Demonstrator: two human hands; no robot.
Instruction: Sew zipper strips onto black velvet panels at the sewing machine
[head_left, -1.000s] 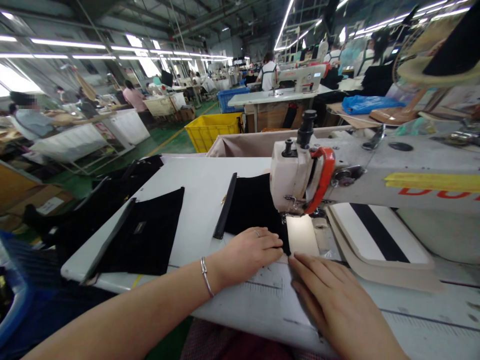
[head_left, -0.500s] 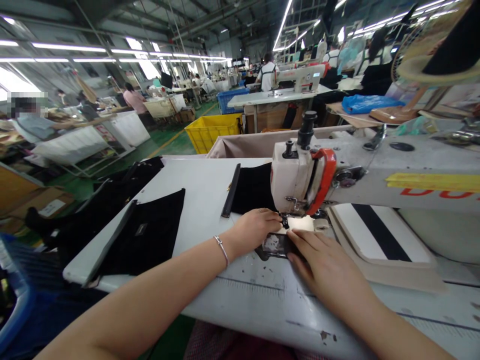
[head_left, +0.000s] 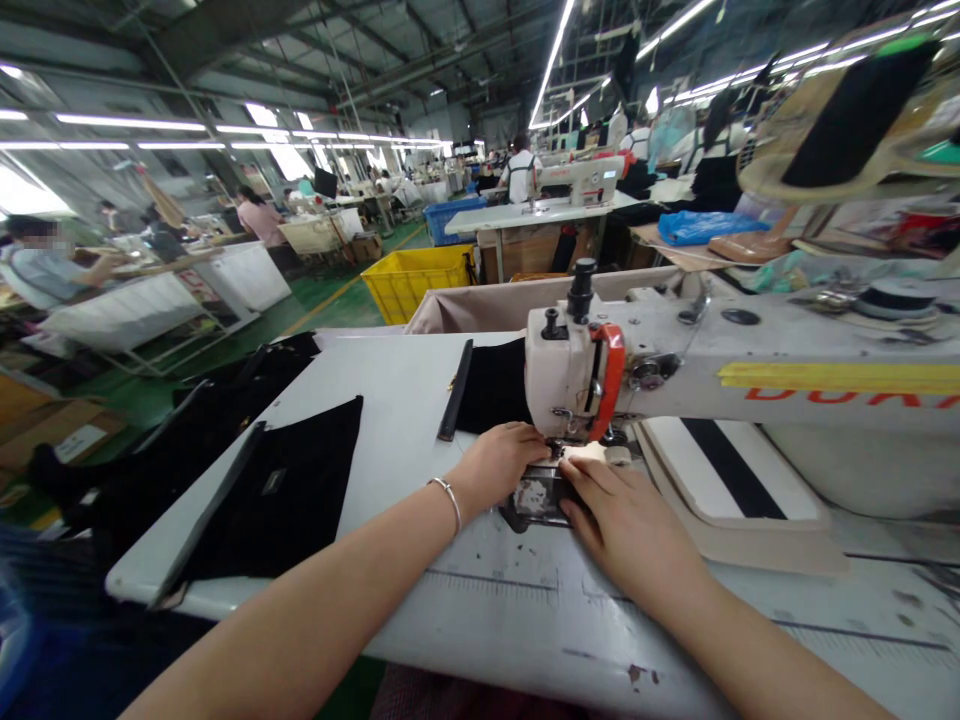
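My left hand [head_left: 501, 464], wearing a thin bracelet, is at the left of the sewing machine's [head_left: 570, 365] needle area. Its fingers are bent close together, and I cannot make out what is under their tips. My right hand [head_left: 628, 510] lies just right of the needle, fingers stretched out and thumb apart, against a brightly lit pale patch [head_left: 589, 452]. Beyond my left hand, a black fabric piece [head_left: 491, 385] with a dark strip along its left edge runs behind the machine head. Another black piece [head_left: 289, 500] with a small label lies farther left.
The white table [head_left: 405, 400] carries ruler marks near its front. A pale panel with a black stripe [head_left: 731, 465] lies under the machine arm. Black garments [head_left: 180, 430] hang off the left side. A yellow crate [head_left: 416, 280] and a fabric-sided bin [head_left: 480, 310] stand behind.
The view has turned slightly right and up, bringing more of the thread cone into sight. Both hands remain beside the needle, with little visible shift against the machine.
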